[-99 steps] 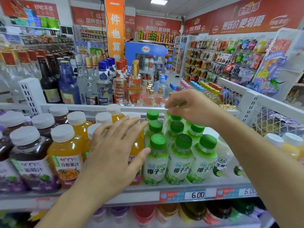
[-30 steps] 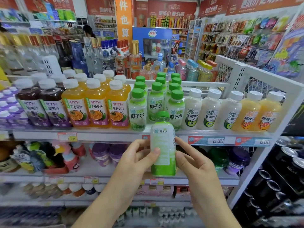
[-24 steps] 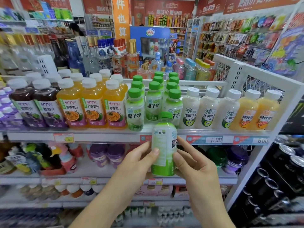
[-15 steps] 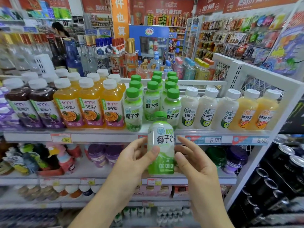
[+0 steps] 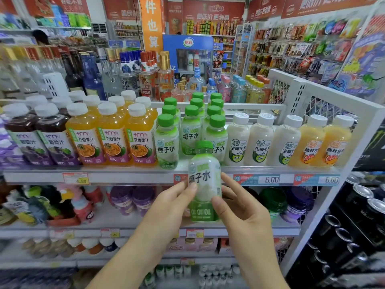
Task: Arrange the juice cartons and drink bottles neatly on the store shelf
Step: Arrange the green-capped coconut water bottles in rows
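Pinched upright between left hand (image 5: 166,207) and right hand (image 5: 241,211), the bottle (image 5: 205,182) should be shelved label-forward in its green-capped row (image 5: 191,124).

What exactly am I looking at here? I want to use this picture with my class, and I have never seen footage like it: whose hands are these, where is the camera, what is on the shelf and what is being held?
There is no machine: a person wears a wide-angle camera on the head, so you see a shop shelf as they see it, looking forward and down at their own hands.

Both hands hold one small coconut water bottle with a green cap, upright, in front of the shelf edge. The left hand grips its left side, and the right hand its right side.

On the shelf behind stand rows of drinks. From the left: dark grape juice bottles, orange passion fruit juice bottles, green-capped coconut water bottles like the held one, white coconut milk bottles and pale orange bottles.

In the middle green-capped row the front place looks free.
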`<state>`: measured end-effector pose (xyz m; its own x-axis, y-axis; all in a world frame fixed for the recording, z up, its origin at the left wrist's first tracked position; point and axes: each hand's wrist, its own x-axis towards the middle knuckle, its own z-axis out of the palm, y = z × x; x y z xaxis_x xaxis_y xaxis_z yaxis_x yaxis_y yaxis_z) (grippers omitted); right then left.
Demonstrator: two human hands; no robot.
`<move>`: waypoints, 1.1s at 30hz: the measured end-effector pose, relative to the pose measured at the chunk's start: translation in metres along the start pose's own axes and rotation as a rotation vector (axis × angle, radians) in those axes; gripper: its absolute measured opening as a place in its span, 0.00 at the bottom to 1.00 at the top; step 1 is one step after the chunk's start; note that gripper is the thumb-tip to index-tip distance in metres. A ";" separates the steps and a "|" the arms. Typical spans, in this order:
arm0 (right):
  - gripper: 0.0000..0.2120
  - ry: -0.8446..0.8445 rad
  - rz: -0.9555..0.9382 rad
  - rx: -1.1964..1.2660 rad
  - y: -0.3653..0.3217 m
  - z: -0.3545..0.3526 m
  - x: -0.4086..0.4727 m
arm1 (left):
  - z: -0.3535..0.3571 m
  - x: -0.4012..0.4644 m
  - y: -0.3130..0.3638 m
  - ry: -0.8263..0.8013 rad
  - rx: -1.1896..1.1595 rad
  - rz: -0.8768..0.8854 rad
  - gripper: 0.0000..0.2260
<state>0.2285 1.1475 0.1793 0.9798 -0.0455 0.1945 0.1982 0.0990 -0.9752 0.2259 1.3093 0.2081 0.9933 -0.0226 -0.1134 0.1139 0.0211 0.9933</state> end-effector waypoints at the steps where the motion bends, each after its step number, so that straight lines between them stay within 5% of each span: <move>1: 0.24 0.005 -0.022 -0.026 0.000 0.002 -0.001 | 0.001 0.000 0.001 -0.006 -0.018 0.000 0.13; 12: 0.18 -0.127 -0.020 -0.047 -0.005 0.002 0.005 | 0.001 0.001 -0.004 0.061 -0.338 -0.001 0.29; 20: 0.24 -0.179 -0.040 -0.010 -0.007 0.010 0.001 | -0.016 0.002 0.006 -0.017 -0.254 0.002 0.18; 33: 0.29 -0.327 -0.114 -0.052 0.000 0.006 0.011 | -0.031 0.010 0.005 0.002 -0.257 -0.085 0.21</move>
<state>0.2398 1.1530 0.1822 0.9092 0.2684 0.3183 0.3139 0.0604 -0.9475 0.2373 1.3399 0.2107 0.9799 -0.0330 -0.1965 0.1980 0.2724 0.9416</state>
